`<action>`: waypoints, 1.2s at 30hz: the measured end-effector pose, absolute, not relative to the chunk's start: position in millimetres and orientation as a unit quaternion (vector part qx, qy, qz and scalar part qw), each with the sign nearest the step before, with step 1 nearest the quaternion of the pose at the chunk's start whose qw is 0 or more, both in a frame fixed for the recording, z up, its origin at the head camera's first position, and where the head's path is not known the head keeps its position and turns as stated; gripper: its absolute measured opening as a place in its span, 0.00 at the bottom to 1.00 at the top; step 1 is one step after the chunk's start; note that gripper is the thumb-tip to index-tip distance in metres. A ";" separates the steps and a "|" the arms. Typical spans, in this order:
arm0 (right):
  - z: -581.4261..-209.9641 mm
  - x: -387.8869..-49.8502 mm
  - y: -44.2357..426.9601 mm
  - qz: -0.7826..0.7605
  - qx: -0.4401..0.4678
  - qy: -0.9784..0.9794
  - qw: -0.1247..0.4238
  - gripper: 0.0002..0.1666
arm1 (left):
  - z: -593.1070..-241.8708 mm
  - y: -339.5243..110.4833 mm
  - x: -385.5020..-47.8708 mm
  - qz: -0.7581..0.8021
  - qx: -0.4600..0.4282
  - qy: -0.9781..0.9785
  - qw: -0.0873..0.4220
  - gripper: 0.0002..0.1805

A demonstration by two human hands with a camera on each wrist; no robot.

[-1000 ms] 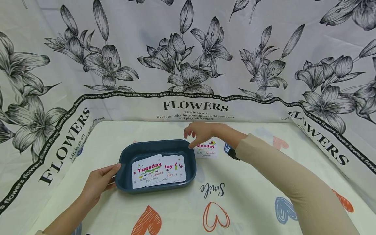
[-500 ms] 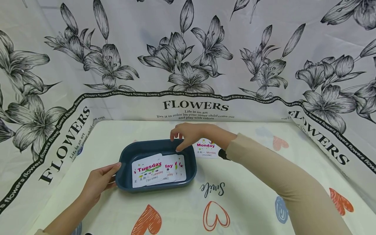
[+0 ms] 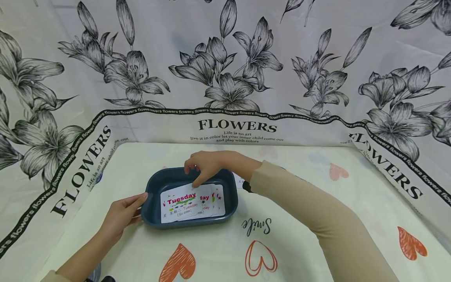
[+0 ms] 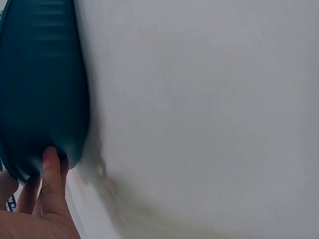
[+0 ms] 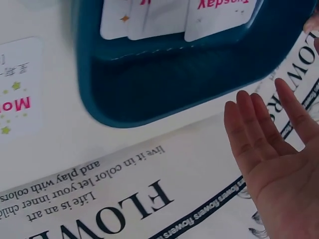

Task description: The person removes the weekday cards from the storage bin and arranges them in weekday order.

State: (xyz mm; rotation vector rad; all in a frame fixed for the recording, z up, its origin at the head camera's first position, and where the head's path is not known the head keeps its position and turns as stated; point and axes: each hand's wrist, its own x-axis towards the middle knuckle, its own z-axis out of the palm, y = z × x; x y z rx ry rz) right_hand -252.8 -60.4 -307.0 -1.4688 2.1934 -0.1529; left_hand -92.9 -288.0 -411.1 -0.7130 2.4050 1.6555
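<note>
A dark blue tray [image 3: 186, 226] lies on the table with several white cards fanned inside. The top one is a "Tuesday" card [image 3: 179, 207]. My left hand [image 3: 119, 215] grips the tray's left end, its thumb over the rim, as the left wrist view also shows. My right hand [image 3: 208, 164] hovers over the tray's back edge, thumb close to the upper edge of the cards. In the right wrist view its fingers [image 5: 241, 129] are loosely extended and hold nothing. Whether the thumb touches a card I cannot tell.
Right of the tray a "Monday" card [image 5: 17, 94] lies on the table, mostly hidden behind the right arm in the head view. A pale tablecloth [image 3: 218, 254] with printed hearts covers the table. A flower-printed cloth [image 3: 232, 86] hangs at the back.
My right hand has moved left, from beside the Monday card at the tray's right end to over the tray's back middle. The left hand and tray stay put.
</note>
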 end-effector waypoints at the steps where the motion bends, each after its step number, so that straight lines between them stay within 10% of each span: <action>1: -308.5 -252.3 -64.3 -0.051 -0.540 0.804 0.245 0.26 | -411.4 -288.0 -93.2 0.549 -0.236 0.799 0.068 0.38; 36: -379.6 -224.0 -115.3 0.146 -0.502 0.822 0.227 0.50 | -410.9 -287.9 -93.1 0.555 -0.241 0.793 0.064 0.38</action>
